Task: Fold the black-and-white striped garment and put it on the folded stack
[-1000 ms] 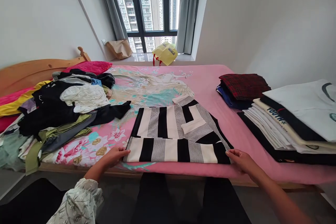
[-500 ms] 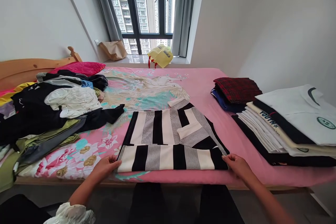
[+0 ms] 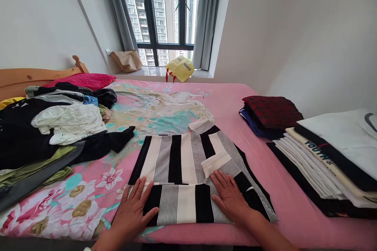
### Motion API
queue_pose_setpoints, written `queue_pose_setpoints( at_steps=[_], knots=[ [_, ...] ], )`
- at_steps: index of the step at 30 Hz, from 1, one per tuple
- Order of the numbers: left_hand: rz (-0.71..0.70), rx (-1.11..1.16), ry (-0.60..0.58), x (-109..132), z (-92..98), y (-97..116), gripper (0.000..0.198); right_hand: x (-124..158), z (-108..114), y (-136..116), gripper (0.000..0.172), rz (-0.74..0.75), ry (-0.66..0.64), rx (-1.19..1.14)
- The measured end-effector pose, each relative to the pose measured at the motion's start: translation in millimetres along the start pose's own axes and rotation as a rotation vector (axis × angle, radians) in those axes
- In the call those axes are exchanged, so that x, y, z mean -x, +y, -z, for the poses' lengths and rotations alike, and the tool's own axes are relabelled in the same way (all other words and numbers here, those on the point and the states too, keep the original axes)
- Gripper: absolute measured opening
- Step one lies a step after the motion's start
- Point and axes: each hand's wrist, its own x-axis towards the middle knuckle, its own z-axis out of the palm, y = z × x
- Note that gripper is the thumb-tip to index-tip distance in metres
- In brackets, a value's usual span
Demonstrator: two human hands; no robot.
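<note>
Head view: pressing down on the striped garment (image 3: 182, 157) with both palms, nothing pinched. Left hand (image 3: 134, 210) flat, fingers spread, on the folded-up lower band at 7 o'clock of the garment. Right hand (image 3: 231, 200) flat, fingers loosely spread, at 5 o'clock, fingertips touching the turned-in sleeve cuff. Garment itself flat on the bed (image 3: 235, 98), by the near edge, at 6 o'clock of the frame.

At 9 o'clock, loose clothes heap (image 3: 59, 129), with one black sleeve just beside the garment's top-left corner; cannot tell if touching. At 3 o'clock, folded stack (image 3: 324, 153), with a plaid piece (image 3: 272, 111) at 2 o'clock, both apart from the garment. At 12 o'clock, window (image 3: 165, 8), with yellow bag (image 3: 180, 68) and brown paper bag (image 3: 126, 60) on the sill.

Risks, as judged:
- Uneven palm pressure likely to skew the lower band and wrinkle the stripes.
- Right corner at 4 o'clock splayed past the band, so prone to slipping out of line.
- Lower band close to the bed's lip, so any pull toward 6 o'clock could drag it off.
</note>
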Motion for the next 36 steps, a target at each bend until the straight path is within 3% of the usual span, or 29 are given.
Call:
queue_pose_setpoints(
  at_steps=[2,4,8,11,14,16,20,25,27,30,34,36],
  knots=[
    [0.145,-0.028,-0.063,-6.8,2.5,-17.3,0.076,-5.5,2.6,10.8,0.052,-0.010,-0.009,-0.038],
    [0.228,-0.028,-0.092,-28.8,12.3,-34.5,0.072,-21.3,13.9,19.2,0.047,-0.026,0.049,-0.088],
    [0.084,0.068,-0.051,-113.5,28.2,-57.2,0.055,-86.6,35.8,26.1,0.045,0.012,0.198,-0.058],
    [0.047,0.106,-0.034,-181.9,18.8,-63.5,0.050,-141.2,35.5,33.4,0.048,0.093,0.112,0.046],
    [0.107,0.130,0.016,-227.2,-6.1,-68.5,0.047,-185.1,24.9,54.4,0.048,0.135,-0.008,0.125],
    [0.146,0.152,0.085,-241.6,-24.0,-73.4,0.047,-211.5,19.7,75.0,0.044,0.094,0.029,0.157],
    [0.161,0.190,0.226,-245.7,-46.7,-83.1,0.048,-272.0,26.0,114.9,0.040,-0.139,0.268,0.122],
    [0.163,0.181,0.261,-240.4,-51.2,-83.9,0.049,-341.3,43.7,138.0,0.065,-0.543,0.159,-0.058],
    [0.169,0.191,0.249,-240.9,-48.9,-82.3,0.049,-350.3,48.9,138.8,0.058,-0.571,0.134,-0.100],
    [0.164,0.203,0.192,-248.4,-37.6,-81.7,0.050,-340.0,59.5,133.8,0.033,-0.527,0.146,-0.180],
    [0.073,0.197,0.104,-258.6,-0.2,-81.4,0.029,-294.9,89.1,117.0,0.029,-0.425,0.259,-0.272],
    [0.021,0.195,0.076,-250.1,25.9,-79.7,0.019,-261.2,109.4,104.9,0.032,-0.373,0.309,-0.308]
  ],
)
